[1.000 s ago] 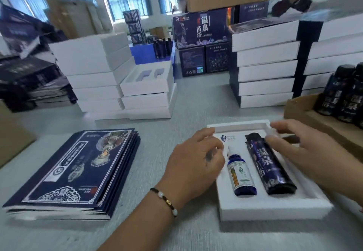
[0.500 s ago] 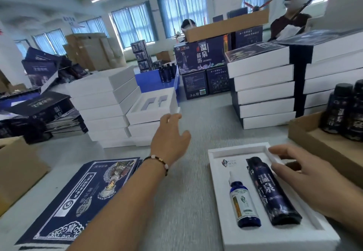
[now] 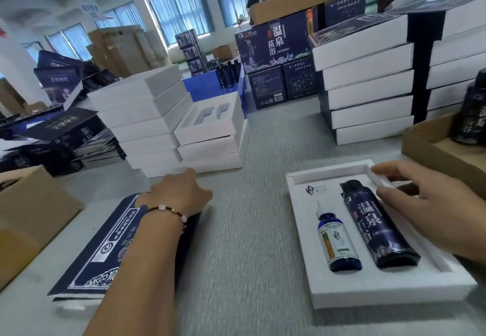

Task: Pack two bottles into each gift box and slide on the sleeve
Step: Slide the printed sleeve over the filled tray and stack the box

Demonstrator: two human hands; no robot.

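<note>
1. Since half a second ago, the left hand [image 3: 178, 193] has dropped from mid-air, where it reached toward the empty boxes, onto the far end of the stack of flat sleeves [image 3: 110, 246]; the right hand [image 3: 420, 204] has barely shifted.
2. Left fingers curl down over the stack's far edge, but their tips are hidden behind the knuckles, so I cannot tell whether they already pinch a sleeve.
3. Right fingers lie straight and loosely spread, tips touching the far right rim of the gift box [image 3: 342, 293], steadying it and gripping nothing.
4. Both bottles already lie in the box's recesses: the tall dark bottle [image 3: 378, 225] just under the right fingertips, the small dropper bottle [image 3: 336, 241] beside it, farther from them.
5. A sleeve is likely light, thin card, printed and a little slick, easily creased. Judged best taken by peeling only the top one at the far edge under the left fingers, then held by its side folds so it opens.
6. The box looks light and stiff; holding its end wall should keep it from sliding on the table [image 3: 236, 230].
</note>
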